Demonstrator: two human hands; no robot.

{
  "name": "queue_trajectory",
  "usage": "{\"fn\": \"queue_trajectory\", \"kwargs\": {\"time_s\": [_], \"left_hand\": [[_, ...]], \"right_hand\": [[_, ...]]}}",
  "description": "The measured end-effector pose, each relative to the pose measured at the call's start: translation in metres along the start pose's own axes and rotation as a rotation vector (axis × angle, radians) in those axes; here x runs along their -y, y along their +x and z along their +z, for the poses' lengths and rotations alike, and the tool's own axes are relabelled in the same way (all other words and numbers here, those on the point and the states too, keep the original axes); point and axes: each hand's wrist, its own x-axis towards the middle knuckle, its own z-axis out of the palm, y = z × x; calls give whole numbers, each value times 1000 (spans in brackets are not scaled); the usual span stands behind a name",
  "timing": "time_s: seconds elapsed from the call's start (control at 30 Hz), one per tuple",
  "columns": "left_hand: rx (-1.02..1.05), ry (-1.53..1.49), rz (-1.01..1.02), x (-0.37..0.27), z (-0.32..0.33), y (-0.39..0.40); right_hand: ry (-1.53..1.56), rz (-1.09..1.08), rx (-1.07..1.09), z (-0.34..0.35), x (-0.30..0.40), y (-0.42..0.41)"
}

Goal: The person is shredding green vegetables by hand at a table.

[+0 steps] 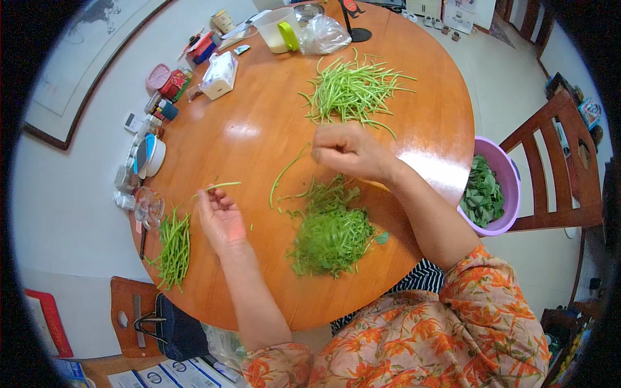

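Note:
My left hand [220, 213] holds a short green stem [225, 185] between thumb and fingertips, palm turned up, above the left side of the round wooden table. My right hand [351, 150] is curled into a fist between two green heaps; nothing shows inside it. Close to its fingertips ends a long thin stem [286, 174]; I cannot tell if they touch. Below the fist lies a partly blurred pile of leafy green trimmings [332, 237]. Beyond it is a loose heap of long pale-green stems [354, 89]. A bundle of shorter green stems [174, 250] rests by the left edge.
On the right, a purple basin [514, 203] of green leaves sits at a wooden chair [553, 160]. A tissue box [220, 75], a plastic jug [276, 31], a clear plastic bag [324, 36] and a black stand [359, 35] occupy the table's far side. Jars line its left edge.

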Motion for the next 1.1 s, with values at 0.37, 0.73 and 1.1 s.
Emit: {"fn": "queue_trajectory", "kwargs": {"time_s": [0.37,0.73,1.1], "left_hand": [[230,96,-188,23,39,-38],[279,264,-10,32,49,-44],[675,1428,822,21,57,-58]], "right_hand": [[32,26,101,38,-3,-3],[34,-12,72,40,-7,-4],[-177,-86,-50,39,-8,-5]]}}
